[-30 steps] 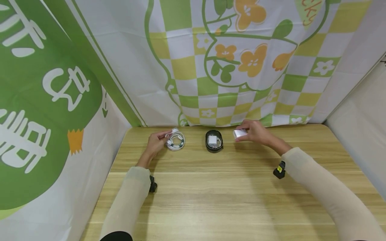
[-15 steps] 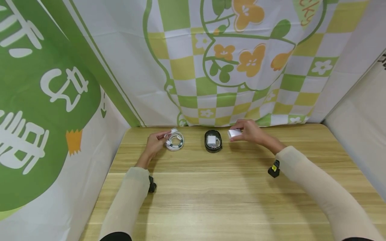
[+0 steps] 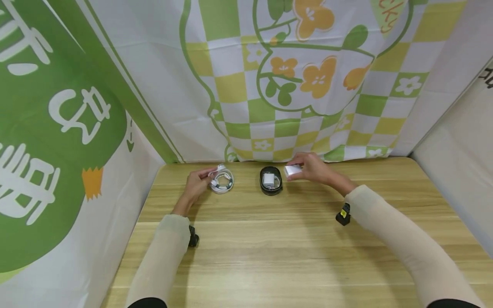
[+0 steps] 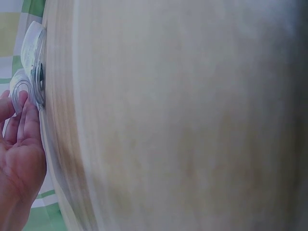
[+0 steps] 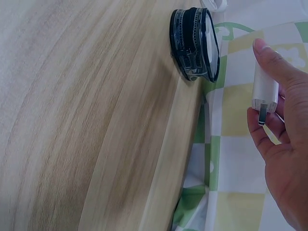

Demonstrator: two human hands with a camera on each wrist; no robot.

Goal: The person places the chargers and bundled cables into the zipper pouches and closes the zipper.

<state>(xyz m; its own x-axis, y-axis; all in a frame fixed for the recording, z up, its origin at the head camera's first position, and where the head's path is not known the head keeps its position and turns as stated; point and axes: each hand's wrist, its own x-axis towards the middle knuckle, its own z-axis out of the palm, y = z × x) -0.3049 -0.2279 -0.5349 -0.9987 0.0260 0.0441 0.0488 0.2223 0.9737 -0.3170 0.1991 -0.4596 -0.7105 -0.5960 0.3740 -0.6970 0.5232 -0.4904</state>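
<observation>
At the back left of the table, my left hand pinches part of a coiled white cable. A small loop of the cable shows at my fingertips in the left wrist view. To the right of the coil lies a small oval black zip case with clear sides; a white charger and some white cable show within its outline. My right hand grips another white charger between thumb and fingers, held above the table just right of the case. Its metal prong points out in the right wrist view.
The wooden table reaches back to a hanging cloth with green and yellow checks. A green and white cloth hangs on the left, and a pale one on the right. Both wrists wear small black cameras.
My right hand has moved left with the charger, closer to the black case. My left hand stays at the coiled cable. The head view has shifted slightly.
</observation>
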